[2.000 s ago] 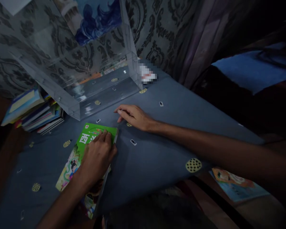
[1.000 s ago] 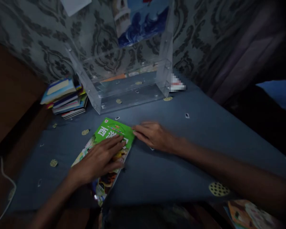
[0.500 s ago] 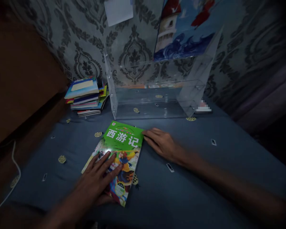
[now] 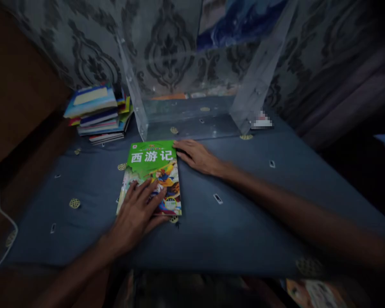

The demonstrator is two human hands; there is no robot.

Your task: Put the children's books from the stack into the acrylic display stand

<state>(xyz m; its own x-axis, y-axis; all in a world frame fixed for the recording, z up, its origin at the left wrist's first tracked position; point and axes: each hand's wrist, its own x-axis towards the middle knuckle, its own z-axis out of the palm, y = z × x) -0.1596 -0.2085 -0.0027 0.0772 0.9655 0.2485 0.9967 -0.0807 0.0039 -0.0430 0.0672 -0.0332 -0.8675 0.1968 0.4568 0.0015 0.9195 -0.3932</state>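
Note:
A closed book [image 4: 151,164] with a green top and a colourful cartoon picture lies face up on the dark blue cloth, its cover bearing large white Chinese characters. Across the lower cover rests my left hand [image 4: 139,209], fingers spread flat and thumb along the bottom edge. My right hand [image 4: 197,157] is at the book's upper right corner, its outstretched fingertips touching the edge there; the forearm reaches in from the right. Behind the book stands a clear acrylic rack [image 4: 188,115], close to the top edge.
To the left of the rack is a stack of books [image 4: 98,113]. A small blurred-out item [image 4: 262,121] sits right of the rack. Patterned wallpaper with a painting [image 4: 240,25] rises behind. A white cable [image 4: 6,218] hangs at the left by a brown panel [image 4: 16,85].
The book has turned counterclockwise and now lies nearly straight before the rack. Both hands moved with it. The camera view has tilted downward, showing the table's front edge.

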